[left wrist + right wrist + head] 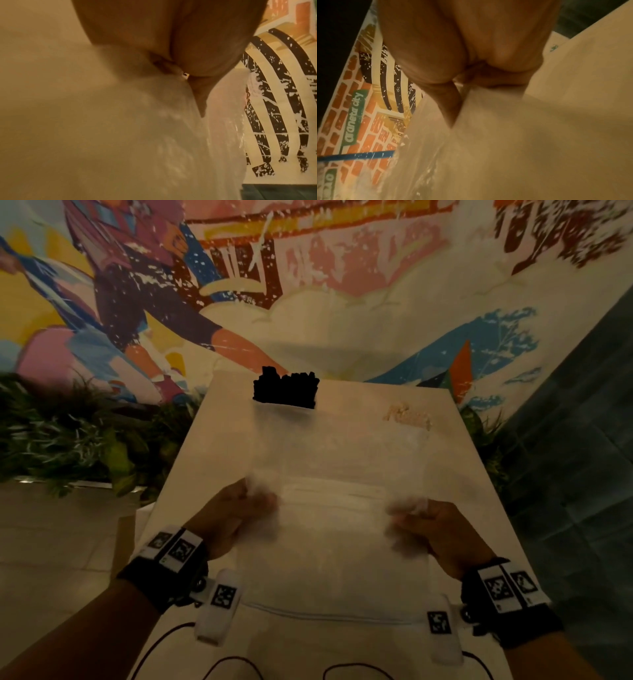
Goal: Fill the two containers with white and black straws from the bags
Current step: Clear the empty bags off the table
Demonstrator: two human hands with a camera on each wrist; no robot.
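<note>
Both hands, left hand and right hand, pinch bag edges between fingers.

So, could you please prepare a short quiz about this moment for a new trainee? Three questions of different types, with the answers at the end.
1. True or false: the bundle of black straws stands upright at the far end of the pale rectangular table.
2. Multiple choice: the clear plastic bag is held by A) the left hand only, B) the right hand only, C) both hands, one at each side.
3. Fill in the missing word: the wall behind the table carries a colourful painted ______.

Key
1. True.
2. C: the left hand and the right hand each pinch one side of the bag.
3. Mural.
</note>
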